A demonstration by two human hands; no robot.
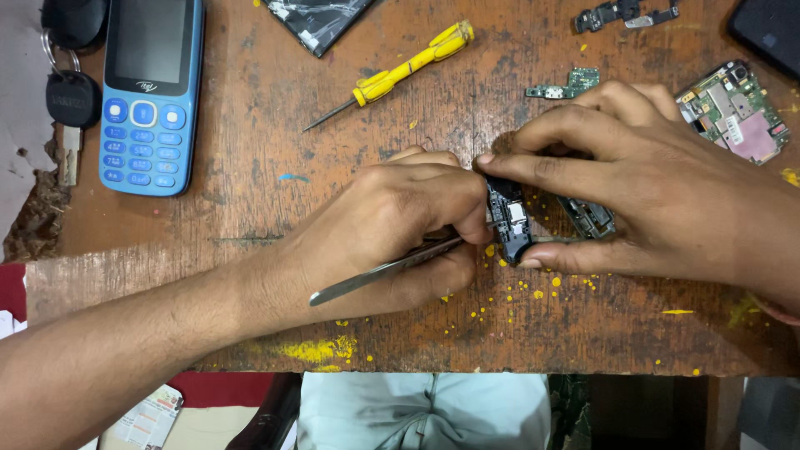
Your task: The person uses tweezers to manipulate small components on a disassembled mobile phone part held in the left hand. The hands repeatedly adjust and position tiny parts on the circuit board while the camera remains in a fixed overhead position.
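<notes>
The brown wooden desk (250, 275) is worn and scratched, with little yellow paint spots under and around both hands. The two hands meet near the middle of it.

The right hand (658, 196) is curled over a small black phone part (508, 218). Its pointer finger presses on the top end of the part and its thumb presses on the bottom end, so the part is pinched between them and stands up on its edge. The other fingers are bent and rest on the desk behind it. Another dark part (588, 218) lies under this hand.

The left hand (400, 225) is closed in a loose fist around thin metal tweezers (379, 271). The tip points at the black part and the back end sticks out below the hand. The fingers touch the right hand's fingertip at the top of the part.

Far to the left of the left hand lies a blue button phone (150, 92), with black keys (71, 92) beside it. Above the left hand lies a yellow screwdriver (400, 73), and above that a cracked black screen (321, 21). Above the right hand sits a small green board (567, 85). To the right of the right hand lies a bigger green circuit board (733, 110).
</notes>
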